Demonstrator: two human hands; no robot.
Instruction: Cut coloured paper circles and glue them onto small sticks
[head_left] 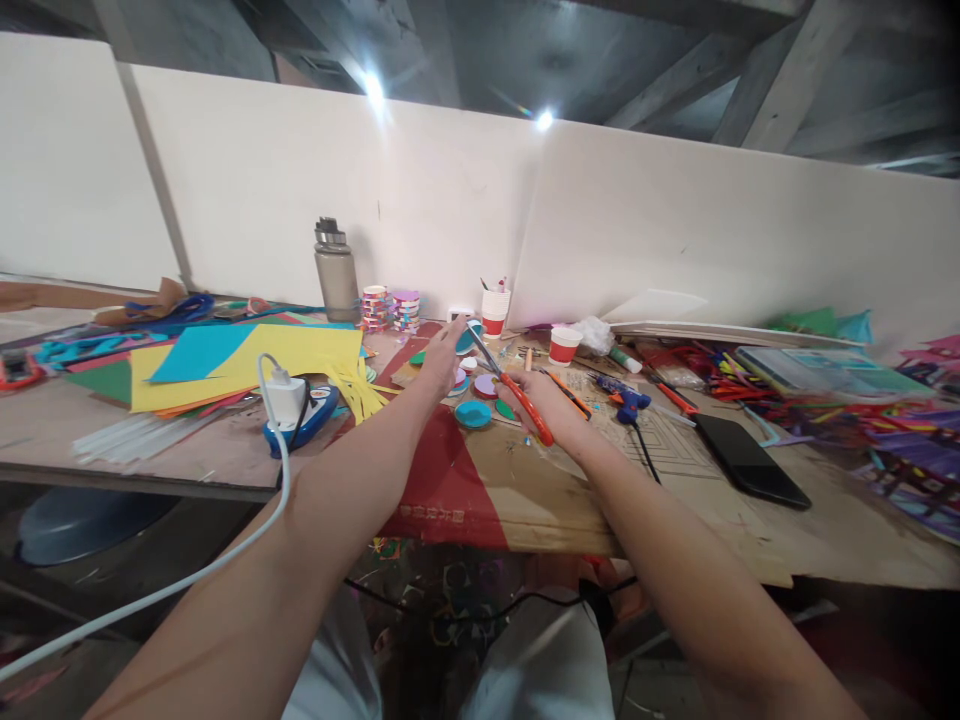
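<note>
My right hand (541,400) grips a pair of scissors (528,408) with orange handles, its blades pointing up and left toward my left hand. My left hand (445,358) is closed at the edge of a round teal disc (472,338); its fingertips are partly hidden behind the hand. The scissor blades lie against or just in front of this disc; I cannot tell whether they are cutting into it. Under and between my hands lie a blue disc (474,414), a purple-topped disc (486,386) and several other small colored rounds.
At left are yellow sheets (300,358), a power strip with a white charger (286,402) and a bottle (337,275). Paper cups (495,312) stand behind. On the right lie a blue glue gun (628,402), a utility knife (673,394) and a black phone (750,460).
</note>
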